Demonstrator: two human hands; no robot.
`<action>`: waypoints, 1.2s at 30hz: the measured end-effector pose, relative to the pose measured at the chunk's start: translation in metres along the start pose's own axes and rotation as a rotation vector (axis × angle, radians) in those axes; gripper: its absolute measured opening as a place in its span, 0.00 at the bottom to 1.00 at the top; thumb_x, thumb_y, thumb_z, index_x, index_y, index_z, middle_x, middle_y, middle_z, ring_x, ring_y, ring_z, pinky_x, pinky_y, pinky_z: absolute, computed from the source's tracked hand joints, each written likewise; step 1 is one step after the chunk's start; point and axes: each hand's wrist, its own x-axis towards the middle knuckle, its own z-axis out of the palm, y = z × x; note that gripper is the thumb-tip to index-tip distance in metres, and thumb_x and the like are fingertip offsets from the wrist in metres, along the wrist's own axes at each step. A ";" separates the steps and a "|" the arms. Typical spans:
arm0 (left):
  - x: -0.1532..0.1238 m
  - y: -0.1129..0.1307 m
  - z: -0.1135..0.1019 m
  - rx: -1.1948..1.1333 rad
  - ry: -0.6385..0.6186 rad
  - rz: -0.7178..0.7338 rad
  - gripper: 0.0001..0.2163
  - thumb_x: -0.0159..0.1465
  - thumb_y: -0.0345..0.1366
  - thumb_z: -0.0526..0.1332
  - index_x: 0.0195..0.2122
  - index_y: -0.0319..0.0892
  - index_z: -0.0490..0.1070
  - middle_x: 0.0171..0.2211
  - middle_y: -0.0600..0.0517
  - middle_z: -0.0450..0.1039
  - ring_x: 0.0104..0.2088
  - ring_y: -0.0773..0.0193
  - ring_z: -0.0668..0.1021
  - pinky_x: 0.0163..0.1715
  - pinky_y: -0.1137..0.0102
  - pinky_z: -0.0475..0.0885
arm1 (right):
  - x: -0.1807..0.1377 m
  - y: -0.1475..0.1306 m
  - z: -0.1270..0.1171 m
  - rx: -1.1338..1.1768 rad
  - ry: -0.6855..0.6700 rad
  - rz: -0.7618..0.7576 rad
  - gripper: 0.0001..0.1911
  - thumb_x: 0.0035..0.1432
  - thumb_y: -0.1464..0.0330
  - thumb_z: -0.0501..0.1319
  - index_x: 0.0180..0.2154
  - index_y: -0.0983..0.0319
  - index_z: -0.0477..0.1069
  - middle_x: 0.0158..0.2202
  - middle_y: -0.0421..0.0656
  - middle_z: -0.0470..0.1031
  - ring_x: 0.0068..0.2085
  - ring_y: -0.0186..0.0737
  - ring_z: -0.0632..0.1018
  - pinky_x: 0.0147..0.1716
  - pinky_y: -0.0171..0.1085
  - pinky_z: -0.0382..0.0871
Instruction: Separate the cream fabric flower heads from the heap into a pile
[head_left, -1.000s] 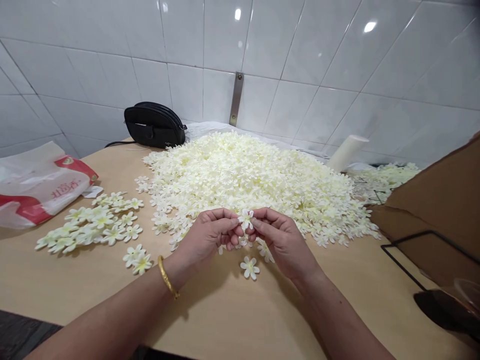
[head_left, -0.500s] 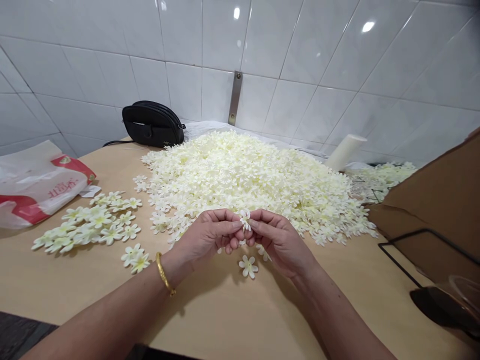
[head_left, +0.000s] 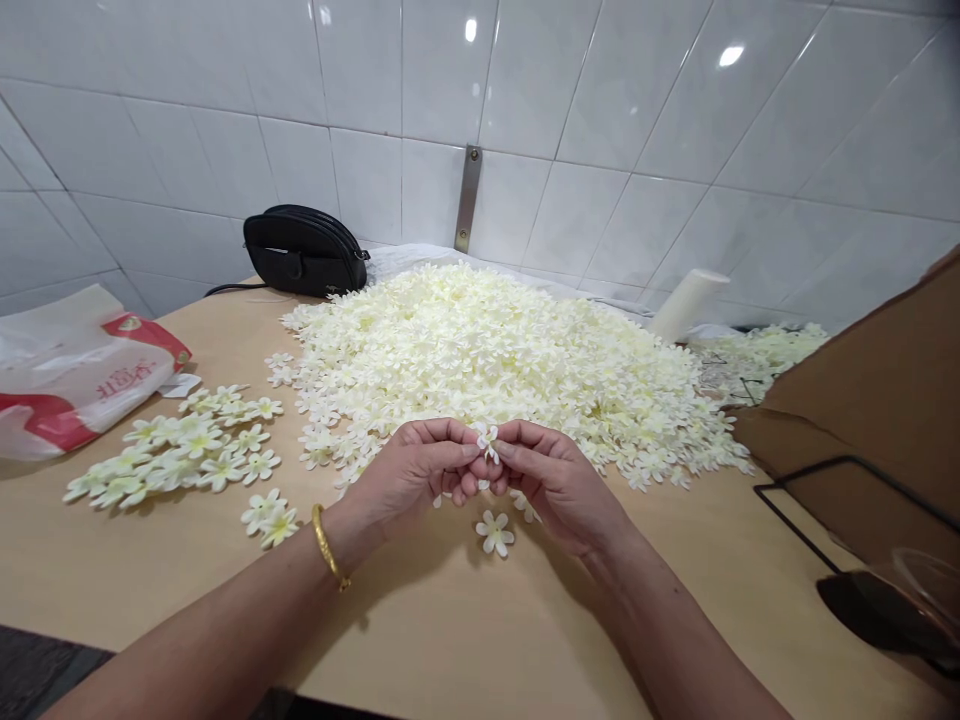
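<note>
Between my fingertips is a small white artificial flower (head_left: 487, 440), pinched from both sides. My left hand (head_left: 420, 462), with a gold bangle at the wrist, is closed on its left edge. My right hand (head_left: 551, 478) grips the same flower from the right. Just below them a loose flower (head_left: 495, 534) lies on the table, and another is partly hidden by my right hand. Behind my hands rises a large heap of cream-white flowers (head_left: 480, 345). To the left lies a smaller cluster of flowers (head_left: 187, 445), with a few flowers (head_left: 270, 518) near the bangle.
A black bag (head_left: 304, 250) stands at the back left on the brown table (head_left: 450, 640). At the left edge lies a red and white plastic bag (head_left: 90, 365). A white roll (head_left: 688, 305) leans behind the heap. Cardboard (head_left: 862, 400) and sunglasses (head_left: 885, 610) are at right.
Both hands keep their hold on the flower, which seems slightly turned between the fingertips. Otherwise the whole view has only shifted a little.
</note>
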 end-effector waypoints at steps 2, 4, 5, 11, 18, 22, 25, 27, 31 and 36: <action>0.000 0.000 0.000 0.010 0.002 0.004 0.04 0.50 0.29 0.63 0.24 0.36 0.68 0.19 0.53 0.72 0.16 0.75 0.70 0.18 0.79 0.61 | 0.000 0.001 -0.001 -0.006 -0.001 -0.001 0.06 0.47 0.68 0.62 0.26 0.65 0.69 0.22 0.41 0.73 0.24 0.29 0.70 0.25 0.30 0.63; 0.000 0.001 0.001 0.015 0.002 0.007 0.04 0.50 0.29 0.63 0.24 0.36 0.68 0.19 0.53 0.72 0.16 0.75 0.69 0.18 0.79 0.61 | 0.001 0.001 -0.002 -0.019 -0.005 0.001 0.06 0.48 0.68 0.61 0.27 0.65 0.69 0.22 0.40 0.71 0.24 0.30 0.70 0.25 0.30 0.63; 0.000 0.001 0.001 0.018 0.004 0.008 0.04 0.51 0.30 0.62 0.24 0.36 0.67 0.19 0.54 0.71 0.16 0.75 0.69 0.17 0.79 0.61 | 0.001 0.002 -0.002 -0.032 -0.011 0.003 0.06 0.48 0.67 0.61 0.27 0.65 0.69 0.22 0.40 0.71 0.24 0.30 0.70 0.26 0.31 0.63; 0.000 0.001 0.001 0.070 0.057 0.053 0.03 0.52 0.29 0.62 0.25 0.36 0.67 0.18 0.54 0.70 0.16 0.75 0.69 0.17 0.79 0.61 | -0.005 0.000 0.003 -0.442 0.254 -0.303 0.09 0.52 0.69 0.57 0.38 0.61 0.65 0.33 0.41 0.68 0.29 0.32 0.70 0.31 0.35 0.65; 0.000 0.000 0.001 0.137 0.085 0.110 0.04 0.53 0.31 0.61 0.25 0.37 0.67 0.19 0.55 0.68 0.17 0.75 0.68 0.19 0.78 0.62 | -0.012 0.001 0.012 -0.992 0.227 -0.855 0.10 0.54 0.76 0.52 0.36 0.63 0.68 0.34 0.45 0.66 0.36 0.37 0.70 0.35 0.36 0.65; -0.002 -0.001 0.002 0.226 0.088 0.158 0.04 0.53 0.32 0.60 0.24 0.37 0.67 0.18 0.56 0.67 0.18 0.74 0.68 0.20 0.77 0.62 | -0.008 0.004 0.009 -1.040 0.177 -0.765 0.09 0.54 0.75 0.52 0.36 0.63 0.69 0.34 0.46 0.69 0.37 0.38 0.71 0.36 0.37 0.66; -0.003 0.000 0.004 0.311 0.097 0.185 0.05 0.53 0.33 0.60 0.24 0.37 0.67 0.17 0.56 0.66 0.17 0.74 0.67 0.20 0.76 0.62 | -0.006 0.004 0.006 -1.011 0.148 -0.702 0.09 0.54 0.74 0.52 0.34 0.63 0.70 0.31 0.44 0.70 0.34 0.37 0.72 0.34 0.35 0.66; -0.005 0.001 0.006 0.368 0.115 0.186 0.04 0.53 0.32 0.59 0.24 0.37 0.67 0.16 0.57 0.65 0.17 0.73 0.66 0.20 0.75 0.61 | -0.006 0.003 0.005 -0.994 0.125 -0.674 0.09 0.55 0.74 0.52 0.33 0.62 0.70 0.29 0.43 0.70 0.32 0.36 0.71 0.32 0.34 0.65; -0.006 0.002 0.008 0.433 0.155 0.164 0.03 0.52 0.29 0.58 0.23 0.37 0.66 0.16 0.57 0.65 0.16 0.73 0.66 0.19 0.75 0.61 | -0.006 0.002 0.006 -0.963 0.123 -0.629 0.09 0.55 0.73 0.52 0.30 0.62 0.71 0.27 0.42 0.70 0.30 0.34 0.71 0.31 0.34 0.64; -0.003 0.001 0.005 0.395 0.166 0.161 0.03 0.51 0.28 0.57 0.22 0.38 0.65 0.15 0.57 0.65 0.16 0.73 0.65 0.18 0.75 0.60 | -0.005 -0.001 0.003 -0.872 0.328 -0.507 0.08 0.54 0.70 0.53 0.26 0.63 0.69 0.24 0.40 0.68 0.27 0.33 0.69 0.27 0.32 0.62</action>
